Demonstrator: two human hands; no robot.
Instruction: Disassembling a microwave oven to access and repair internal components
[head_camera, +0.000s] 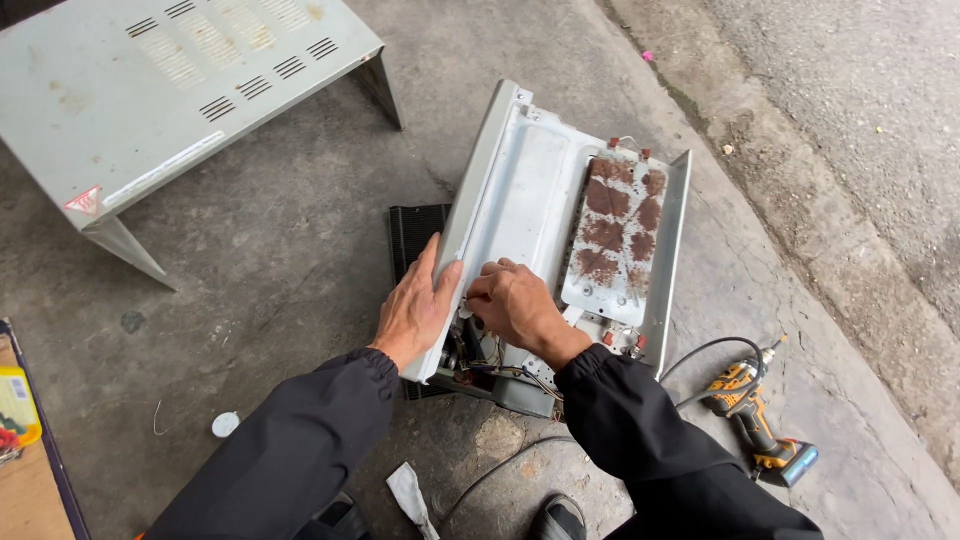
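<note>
Appliance chassis (530, 210), stripped and white, lies on the concrete floor (300, 260). I see my left hand (415, 310) flat against its edge, my right hand (515, 305) pinching wiring. Cordless drill (755, 420) nearby; metal cover (170, 90) apart.

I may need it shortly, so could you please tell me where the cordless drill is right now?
The cordless drill lies on the concrete floor at lower right of the head view, just right of the right sleeve, beside the opened appliance chassis.
</note>
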